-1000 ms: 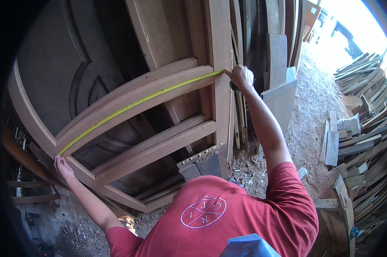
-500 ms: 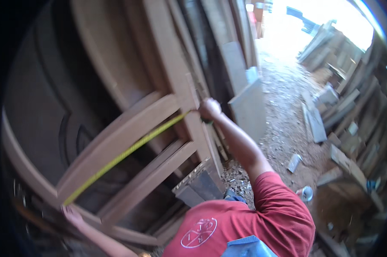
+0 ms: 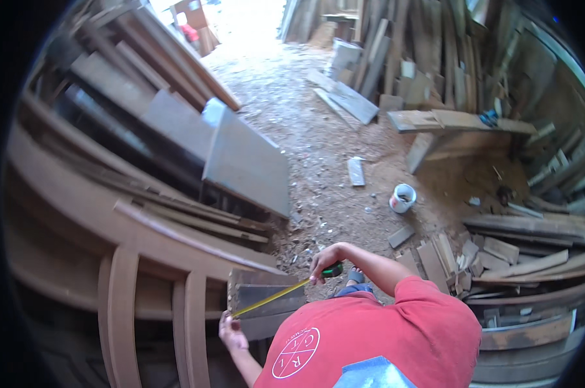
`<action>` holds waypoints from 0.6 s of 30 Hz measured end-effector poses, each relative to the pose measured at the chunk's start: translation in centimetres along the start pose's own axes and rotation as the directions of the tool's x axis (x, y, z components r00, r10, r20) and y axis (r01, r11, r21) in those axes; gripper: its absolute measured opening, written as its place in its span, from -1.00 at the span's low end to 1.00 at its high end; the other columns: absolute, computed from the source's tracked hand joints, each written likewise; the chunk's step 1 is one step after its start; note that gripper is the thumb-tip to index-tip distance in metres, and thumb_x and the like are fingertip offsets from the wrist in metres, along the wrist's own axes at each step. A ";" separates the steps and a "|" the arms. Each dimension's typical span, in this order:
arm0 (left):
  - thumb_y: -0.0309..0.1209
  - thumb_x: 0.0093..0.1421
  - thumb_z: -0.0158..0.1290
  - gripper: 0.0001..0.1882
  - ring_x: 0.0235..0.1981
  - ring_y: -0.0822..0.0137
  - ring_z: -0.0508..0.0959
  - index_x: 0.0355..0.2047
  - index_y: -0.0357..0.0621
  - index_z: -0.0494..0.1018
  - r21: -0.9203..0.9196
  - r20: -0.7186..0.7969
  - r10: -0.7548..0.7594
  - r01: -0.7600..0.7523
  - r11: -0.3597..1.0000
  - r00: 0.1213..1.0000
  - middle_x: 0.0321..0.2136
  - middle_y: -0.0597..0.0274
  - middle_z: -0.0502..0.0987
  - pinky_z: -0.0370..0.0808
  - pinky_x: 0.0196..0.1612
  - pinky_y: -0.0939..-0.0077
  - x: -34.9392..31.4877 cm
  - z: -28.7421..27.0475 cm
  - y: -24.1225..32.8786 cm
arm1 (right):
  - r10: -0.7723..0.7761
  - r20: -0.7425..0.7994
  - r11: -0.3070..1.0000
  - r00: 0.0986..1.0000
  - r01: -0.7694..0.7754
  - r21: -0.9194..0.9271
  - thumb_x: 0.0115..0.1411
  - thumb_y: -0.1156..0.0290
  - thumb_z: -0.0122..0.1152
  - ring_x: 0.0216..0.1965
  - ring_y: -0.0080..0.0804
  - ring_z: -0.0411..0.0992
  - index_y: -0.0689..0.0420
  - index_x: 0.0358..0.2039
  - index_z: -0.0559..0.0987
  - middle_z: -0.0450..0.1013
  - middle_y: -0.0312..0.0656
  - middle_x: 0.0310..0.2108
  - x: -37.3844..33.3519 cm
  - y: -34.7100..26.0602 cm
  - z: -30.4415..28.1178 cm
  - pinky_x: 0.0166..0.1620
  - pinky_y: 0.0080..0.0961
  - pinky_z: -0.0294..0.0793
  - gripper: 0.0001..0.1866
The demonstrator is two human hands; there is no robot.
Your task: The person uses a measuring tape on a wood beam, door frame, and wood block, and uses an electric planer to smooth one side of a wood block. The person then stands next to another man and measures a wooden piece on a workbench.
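Just right of the brown wooden frame, the left hand pinches the end of a yellow tape blade running straight to its green-and-black case, which the right hand grasps farther right of that frame.

Door frame fills lwr L. Leaning panel upr L of ctr, above door frame. Short boards lwr ctr, R of door frame rails; tape blade slants across them, btw L hand at lwr L end & R hand at upr R end. Tape case in R hand; foot just R. Bucket on ground, R of ctr. Offcut pile lwr R. Upright boards upr R.
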State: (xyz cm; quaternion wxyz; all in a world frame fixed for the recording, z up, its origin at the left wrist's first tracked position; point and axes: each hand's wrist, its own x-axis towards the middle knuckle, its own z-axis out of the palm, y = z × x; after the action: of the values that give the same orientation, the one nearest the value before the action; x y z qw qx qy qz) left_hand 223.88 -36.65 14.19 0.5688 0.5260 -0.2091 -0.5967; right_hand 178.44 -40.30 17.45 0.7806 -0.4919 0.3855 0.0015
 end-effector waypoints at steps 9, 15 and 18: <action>-0.51 0.26 0.09 -0.72 -0.34 0.51 0.52 -0.02 -0.27 0.48 0.567 0.558 -0.543 0.189 0.802 0.628 -0.30 0.30 0.53 0.54 -0.23 0.59 4.3 33.3 -17.3 | -0.095 -0.446 0.964 0.890 0.194 0.181 0.09 0.07 0.39 -0.34 -0.53 0.40 0.10 -0.13 0.52 0.44 -0.29 -0.36 -8.0 10.1 -7.2 -0.31 -0.46 0.40 -0.54; -0.48 0.25 0.12 -0.71 -0.34 0.53 0.51 -0.02 -0.25 0.48 0.673 0.601 -0.630 0.113 0.731 0.492 -0.29 0.28 0.55 0.51 -0.24 0.62 4.8 49.3 -20.3 | -0.045 -0.727 0.895 0.685 0.351 0.276 0.06 0.17 0.39 -0.22 -0.48 0.39 0.11 -0.08 0.46 0.43 -0.24 -0.25 -15.9 11.7 -15.1 -0.24 -0.45 0.40 -0.52; -0.47 0.23 0.15 -0.69 -0.34 0.52 0.52 -0.02 -0.24 0.47 0.699 0.574 -0.645 0.110 0.707 0.504 -0.28 0.27 0.55 0.50 -0.25 0.63 6.4 55.5 -20.7 | -0.049 -0.755 0.900 0.653 0.358 0.251 0.05 0.20 0.37 -0.22 -0.49 0.38 0.11 -0.10 0.47 0.43 -0.26 -0.28 -17.6 12.2 -21.0 -0.22 -0.40 0.41 -0.56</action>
State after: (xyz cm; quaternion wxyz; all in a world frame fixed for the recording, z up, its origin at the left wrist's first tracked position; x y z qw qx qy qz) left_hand 167.62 -56.27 14.05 0.0713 0.3862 -0.4794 -0.7848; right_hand 148.85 -43.49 14.11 0.6343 -0.3313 0.5991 -0.3591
